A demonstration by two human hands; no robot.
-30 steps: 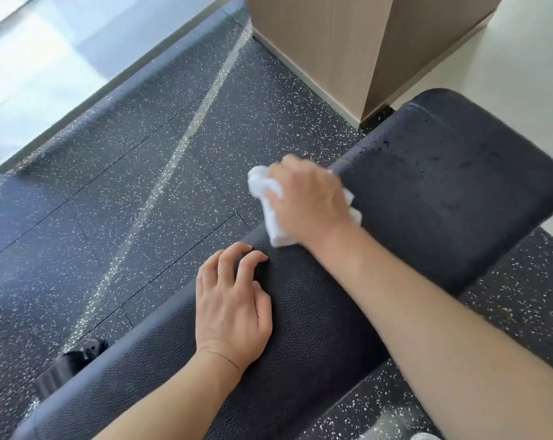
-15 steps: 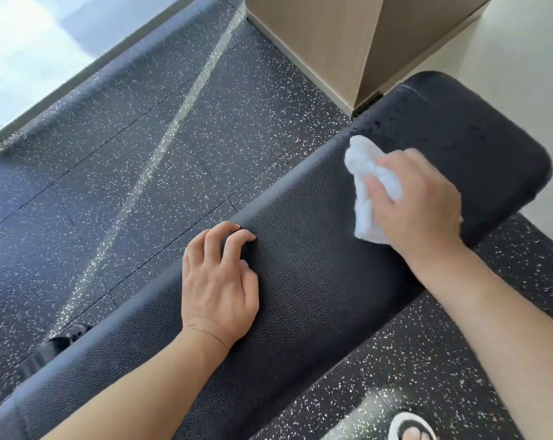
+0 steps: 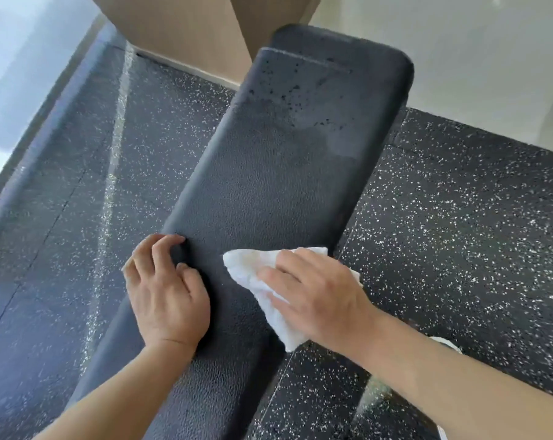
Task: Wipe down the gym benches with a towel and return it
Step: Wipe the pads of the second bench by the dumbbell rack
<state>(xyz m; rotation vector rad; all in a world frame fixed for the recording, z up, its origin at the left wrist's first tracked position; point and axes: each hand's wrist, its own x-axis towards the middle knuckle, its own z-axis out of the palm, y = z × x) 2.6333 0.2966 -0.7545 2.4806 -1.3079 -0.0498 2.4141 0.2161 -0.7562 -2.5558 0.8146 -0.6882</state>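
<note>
Now the right hand (image 3: 319, 293) has pulled the white towel (image 3: 256, 274) back along the bench (image 3: 278, 185), from near the far end to the near part, close by the right edge. Its fingers lie spread flat on the cloth and press it down, so this grip is open, not closed around anything. The left hand (image 3: 167, 293) has stayed on the left edge of the bench, with its fingers curled over the side to hold on.

This looks like one long wipe coming back toward the person. Dark wet spots still sit on the far end of the pad, so that part probably needs another pass. The towel has not gone back to its place yet.

The bench pad is black and bumpy like leather. Around it lies a black rubber floor (image 3: 459, 217) with white specks. A wooden post (image 3: 186, 30) stands past the far left corner, and a pale wall (image 3: 459, 42) is behind.
</note>
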